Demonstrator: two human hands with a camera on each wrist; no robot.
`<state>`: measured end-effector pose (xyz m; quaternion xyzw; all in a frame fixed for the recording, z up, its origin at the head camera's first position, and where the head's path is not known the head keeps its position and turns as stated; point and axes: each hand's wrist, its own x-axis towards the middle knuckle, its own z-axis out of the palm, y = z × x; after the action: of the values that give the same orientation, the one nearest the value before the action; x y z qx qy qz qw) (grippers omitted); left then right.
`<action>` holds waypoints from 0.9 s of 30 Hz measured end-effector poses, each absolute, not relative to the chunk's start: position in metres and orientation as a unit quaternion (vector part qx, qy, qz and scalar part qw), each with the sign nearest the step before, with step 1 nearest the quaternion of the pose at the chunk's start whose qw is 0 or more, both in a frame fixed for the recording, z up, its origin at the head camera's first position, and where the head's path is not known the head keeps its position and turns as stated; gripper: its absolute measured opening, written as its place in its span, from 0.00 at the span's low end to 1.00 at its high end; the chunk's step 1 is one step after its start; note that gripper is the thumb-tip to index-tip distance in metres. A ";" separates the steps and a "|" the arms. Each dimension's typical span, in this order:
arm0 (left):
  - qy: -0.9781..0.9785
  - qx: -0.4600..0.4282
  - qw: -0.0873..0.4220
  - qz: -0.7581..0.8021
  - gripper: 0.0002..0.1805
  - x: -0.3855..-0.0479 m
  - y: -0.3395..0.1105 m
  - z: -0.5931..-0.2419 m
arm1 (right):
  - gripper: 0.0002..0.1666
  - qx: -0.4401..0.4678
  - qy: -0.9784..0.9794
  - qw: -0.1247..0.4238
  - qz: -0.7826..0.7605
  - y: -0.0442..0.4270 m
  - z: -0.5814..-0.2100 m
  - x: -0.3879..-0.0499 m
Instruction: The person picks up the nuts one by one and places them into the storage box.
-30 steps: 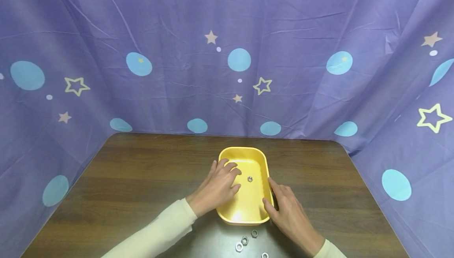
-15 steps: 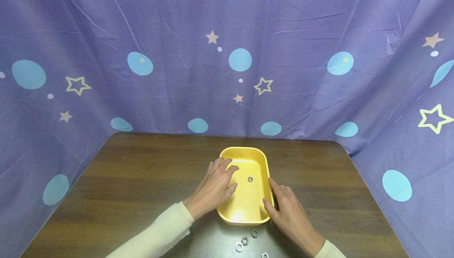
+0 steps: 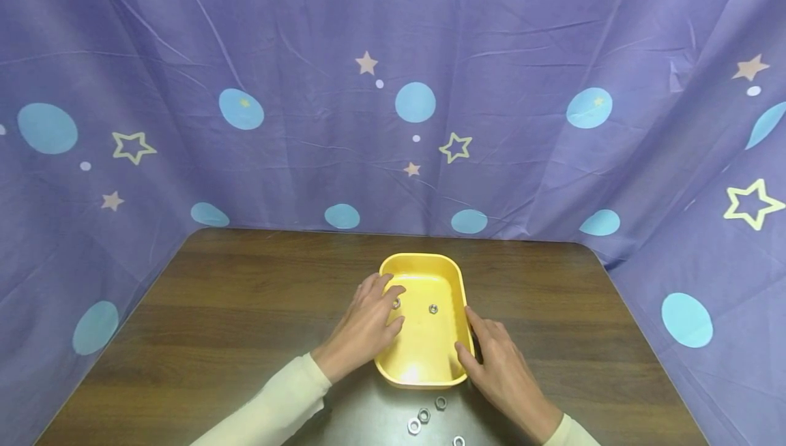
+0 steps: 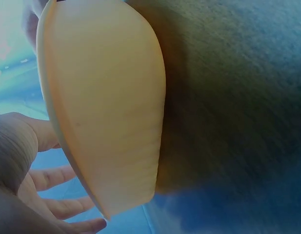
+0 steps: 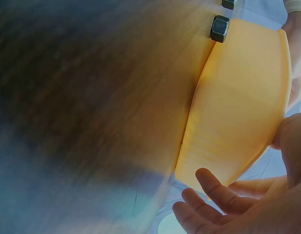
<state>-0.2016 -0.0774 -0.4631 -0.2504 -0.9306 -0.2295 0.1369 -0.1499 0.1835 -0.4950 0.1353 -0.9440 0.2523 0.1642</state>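
A yellow bin (image 3: 424, 387) stands on the wooden table, with one hex nut (image 3: 433, 309) on its floor. A second nut (image 3: 396, 303) shows inside, beside the left hand's fingers and partly covered by them. My left hand (image 3: 362, 326) reaches over the left rim, fingers spread and loosely bent, with a gap between thumb and forefinger. My right hand (image 3: 500, 364) holds the right wall, thumb over the rim and fingers along the outside. In the right wrist view the right thumb hooks over the edge of the bin (image 5: 233, 107).
Several loose hex nuts (image 3: 424, 415) lie on the table (image 3: 258, 296) just in front of the bin. A purple curtain (image 3: 503, 43) with stars and blue dots hangs behind the table and along both sides.
My left hand has drawn slightly left and back over the rim, and the second nut has come into sight beside its fingers. The right hand and the bin have stayed put.
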 end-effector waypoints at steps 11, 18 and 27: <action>-0.936 -0.221 0.139 -0.237 0.26 -0.202 -0.082 -0.467 | 0.40 0.134 -0.944 0.163 0.253 0.184 -0.495 -0.150; -0.938 -0.194 0.138 -0.252 0.29 -0.203 -0.085 -0.468 | 0.40 0.131 -0.945 0.157 0.256 0.184 -0.495 -0.149; -0.936 -0.179 0.127 -0.275 0.36 -0.202 -0.090 -0.475 | 0.40 0.129 -0.946 0.153 0.254 0.183 -0.494 -0.149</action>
<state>-0.2017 -0.0904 -0.4748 -0.1786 -0.9361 -0.2753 0.1266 -0.1490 0.1833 -0.4942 0.1290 -0.9461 0.2544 0.1534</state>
